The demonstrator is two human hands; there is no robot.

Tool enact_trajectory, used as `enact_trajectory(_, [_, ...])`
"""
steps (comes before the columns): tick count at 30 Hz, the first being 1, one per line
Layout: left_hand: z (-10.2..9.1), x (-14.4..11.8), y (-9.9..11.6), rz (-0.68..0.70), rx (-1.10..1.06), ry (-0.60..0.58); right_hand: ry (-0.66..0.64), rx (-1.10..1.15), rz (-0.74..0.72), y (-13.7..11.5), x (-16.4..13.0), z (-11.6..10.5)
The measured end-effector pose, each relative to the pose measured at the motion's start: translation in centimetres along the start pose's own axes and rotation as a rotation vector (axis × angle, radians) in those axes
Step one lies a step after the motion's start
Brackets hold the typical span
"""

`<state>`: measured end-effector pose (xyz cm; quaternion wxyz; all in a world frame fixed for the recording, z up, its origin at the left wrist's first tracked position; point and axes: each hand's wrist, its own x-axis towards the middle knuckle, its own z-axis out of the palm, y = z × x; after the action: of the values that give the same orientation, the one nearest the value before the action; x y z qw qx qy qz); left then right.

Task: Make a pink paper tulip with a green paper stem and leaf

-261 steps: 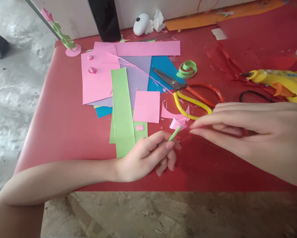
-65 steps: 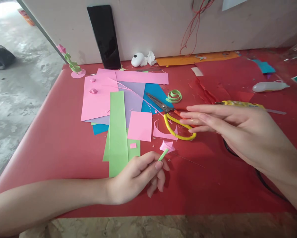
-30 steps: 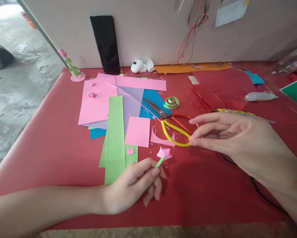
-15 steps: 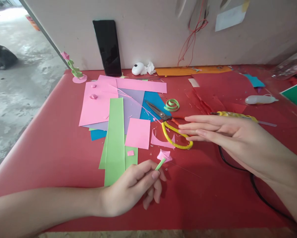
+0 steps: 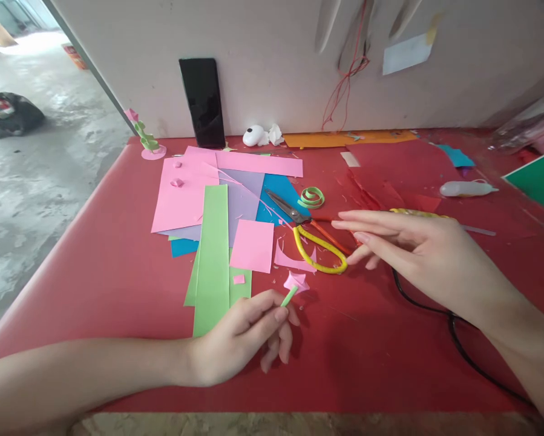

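Note:
My left hand (image 5: 258,333) pinches a thin green paper strip (image 5: 289,296) between thumb and fingers. On the strip's far end is a puffy pink paper star (image 5: 296,282), held just above the red tabletop. My right hand (image 5: 403,245) is stretched out over the handles of the scissors (image 5: 321,260), thumb and fingers apart. Its fingertips overlap the red handle, and I cannot tell whether they touch it. The scissors lie with their blades on blue paper (image 5: 276,184). A small pink paper square (image 5: 281,222) sits by the blades.
Green paper strips (image 5: 212,254) and pink sheets (image 5: 252,245) lie left of the scissors. A coiled green strip (image 5: 311,198) is behind them. A phone (image 5: 203,103) leans on the wall beside a paper flower (image 5: 147,136). A glue gun (image 5: 417,212) with a black cord (image 5: 453,339) lies behind my right hand.
My right hand's fingers have bent downward over the scissors' handles and spread a little. The left hand still holds the green strip with the star. The whole view has shifted slightly.

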<state>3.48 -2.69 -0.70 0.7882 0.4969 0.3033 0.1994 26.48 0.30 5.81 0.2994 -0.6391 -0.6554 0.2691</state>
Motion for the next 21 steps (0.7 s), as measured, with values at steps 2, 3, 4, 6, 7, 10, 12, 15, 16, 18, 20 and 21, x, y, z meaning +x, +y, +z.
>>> enact_trajectory(2, [0.0, 0.0, 0.1, -0.002, -0.001, 0.011, 0.001, -0.002, 0.002, -0.1, 0.1, -0.2])
enact_trajectory(3, [0.0, 0.0, 0.1, -0.006, -0.003, 0.016, 0.018, -0.013, 0.001, -0.1, 0.1, -0.3])
enact_trajectory(4, [0.1, 0.0, 0.1, -0.009, -0.006, 0.019, 0.044, -0.032, -0.002, -0.2, 0.1, -0.5])
enact_trajectory(6, [0.1, 0.1, 0.1, -0.016, -0.016, 0.025, 0.102, -0.075, -0.007, -0.2, 0.0, -0.7])
enact_trajectory(7, [0.2, 0.1, 0.1, -0.022, -0.021, 0.03, 0.13, -0.098, -0.01, -0.1, -0.1, -0.8])
enact_trajectory(10, [0.3, 0.2, 0.2, -0.025, -0.031, 0.047, 0.176, -0.173, -0.018, 0.1, -0.3, -1.0])
enact_trajectory(12, [0.4, 0.2, 0.4, 0.006, -0.035, 0.048, 0.186, -0.163, -0.028, 0.2, -0.3, -0.9])
enact_trajectory(15, [0.3, 0.2, 1.3, 0.079, -0.029, 0.048, 0.12, -0.023, -0.076, 0.0, -0.3, -0.5])
enact_trajectory(16, [0.3, 0.1, 1.7, 0.1, -0.022, 0.051, 0.08, 0.026, -0.092, -0.2, -0.3, -0.3])
enact_trajectory(18, [0.2, 0.0, 2.6, 0.143, -0.001, 0.053, 0.006, 0.116, -0.096, -0.8, -0.4, 0.1])
enact_trajectory(20, [0.2, -0.1, 3.4, 0.198, 0.044, 0.049, -0.059, 0.209, -0.077, -1.4, -0.7, 0.5])
enact_trajectory(21, [0.1, -0.3, 3.8, 0.232, 0.078, 0.045, -0.09, 0.25, -0.069, -1.8, -0.9, 0.7])
